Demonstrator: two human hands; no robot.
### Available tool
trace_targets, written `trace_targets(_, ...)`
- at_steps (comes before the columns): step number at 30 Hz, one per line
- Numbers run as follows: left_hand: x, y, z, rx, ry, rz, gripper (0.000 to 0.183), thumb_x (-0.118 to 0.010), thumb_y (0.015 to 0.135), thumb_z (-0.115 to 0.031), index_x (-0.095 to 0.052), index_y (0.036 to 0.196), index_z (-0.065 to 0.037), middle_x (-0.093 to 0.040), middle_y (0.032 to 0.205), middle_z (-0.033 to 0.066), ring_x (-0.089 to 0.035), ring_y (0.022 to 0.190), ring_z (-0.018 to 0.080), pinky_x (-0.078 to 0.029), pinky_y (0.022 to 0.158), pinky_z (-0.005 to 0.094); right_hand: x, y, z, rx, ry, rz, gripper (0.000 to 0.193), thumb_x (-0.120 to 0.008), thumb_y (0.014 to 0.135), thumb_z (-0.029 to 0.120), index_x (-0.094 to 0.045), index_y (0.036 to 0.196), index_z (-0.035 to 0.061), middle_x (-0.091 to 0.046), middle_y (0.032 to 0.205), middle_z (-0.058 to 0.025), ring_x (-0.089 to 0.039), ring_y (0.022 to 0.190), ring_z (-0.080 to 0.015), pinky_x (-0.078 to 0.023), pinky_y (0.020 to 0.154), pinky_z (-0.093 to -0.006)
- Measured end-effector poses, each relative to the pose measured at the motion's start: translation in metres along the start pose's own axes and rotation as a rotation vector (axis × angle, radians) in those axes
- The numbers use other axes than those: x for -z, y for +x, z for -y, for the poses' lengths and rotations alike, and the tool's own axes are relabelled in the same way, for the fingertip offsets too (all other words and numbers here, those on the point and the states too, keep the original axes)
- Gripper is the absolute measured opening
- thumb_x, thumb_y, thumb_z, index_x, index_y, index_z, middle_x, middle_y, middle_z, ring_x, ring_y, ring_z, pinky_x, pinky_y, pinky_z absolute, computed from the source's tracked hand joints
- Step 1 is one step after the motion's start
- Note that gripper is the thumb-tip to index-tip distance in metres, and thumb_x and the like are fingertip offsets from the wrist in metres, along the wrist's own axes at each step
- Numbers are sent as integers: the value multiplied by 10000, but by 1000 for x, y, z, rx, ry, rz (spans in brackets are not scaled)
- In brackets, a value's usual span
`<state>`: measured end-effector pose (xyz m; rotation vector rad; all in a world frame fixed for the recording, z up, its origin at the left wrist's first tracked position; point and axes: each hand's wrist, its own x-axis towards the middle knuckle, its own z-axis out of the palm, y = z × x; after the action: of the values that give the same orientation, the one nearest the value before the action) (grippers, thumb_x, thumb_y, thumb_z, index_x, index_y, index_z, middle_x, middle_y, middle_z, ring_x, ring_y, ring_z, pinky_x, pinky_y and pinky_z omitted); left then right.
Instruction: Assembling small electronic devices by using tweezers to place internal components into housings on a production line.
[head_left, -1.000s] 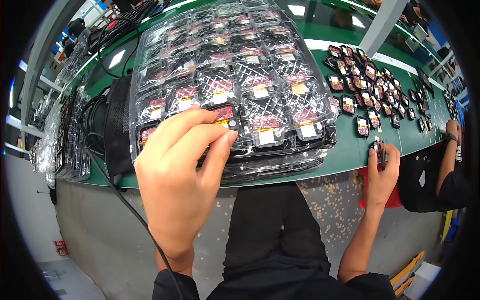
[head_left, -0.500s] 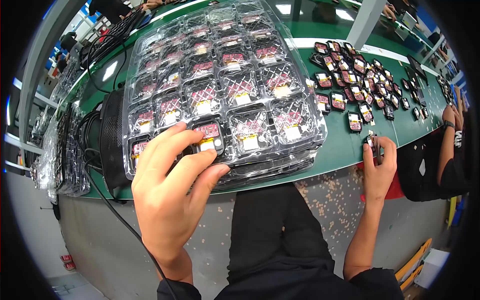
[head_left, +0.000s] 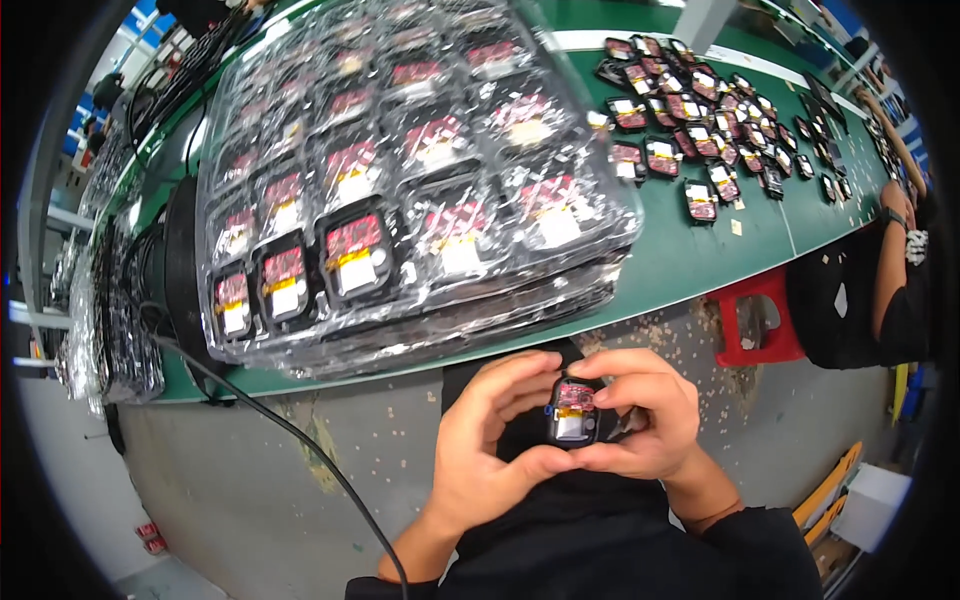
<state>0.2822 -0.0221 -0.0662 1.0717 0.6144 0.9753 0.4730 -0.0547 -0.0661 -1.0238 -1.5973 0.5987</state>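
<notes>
Left hand [head_left: 490, 445] had moved from the near edge of the tray stack [head_left: 500, 312], and right hand [head_left: 648, 412] from the tabletop [head_left: 650, 268], to meet over the lap. The open-faced black unit [head_left: 572, 427] sat between them, nearer than the tabletop. Both hands were half-curled around it, thumbs at its near end, fingers about its far end and right side. Its case appeared light, stiff and slightly slippery; the exposed red board [head_left: 575, 395] looked fragile, making the dark rim the proper holding point

Grey floor [head_left: 250, 490] strewn with pale scraps [head_left: 660, 335], red stool [head_left: 783, 325], green-topped bench [head_left: 670, 250]; grey post [head_left: 703, 25] at top right
</notes>
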Motion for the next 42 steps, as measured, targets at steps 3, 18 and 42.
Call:
trace_targets(3,12,-11,21,-35,-176,75,737,-833,848,-194,-444,1420,60,-438,1472,225,-524,1328,332,-446,1116,454,-15,-8,-4,-31,89,-6,529,-950,674,249,-600,1000,24,-685,1131,-224,-713,980,-324,-602,786,-370)
trace_targets(18,15,-25,45,-729,924,-265,322,-807,772,7,-667,1062,-16,-645,1130,185,-708,1006,381,-633,836,435,-51,-27,7,-633,609,89,330,-873,791,85,-583,931,14,-574,1190,-70,-388,689,-8,-361,591,-196)
trace_targets(42,19,-37,43,-45,-326,-308,632,-882,754,-40,-552,1289,28,-586,1282,175,-607,1230,324,-527,1038,417,-31,-18,-10,116,-516,91,308,-797,742,51,-720,1040,40,-690,840,-42,-571,541,-158,-452,465,-295)
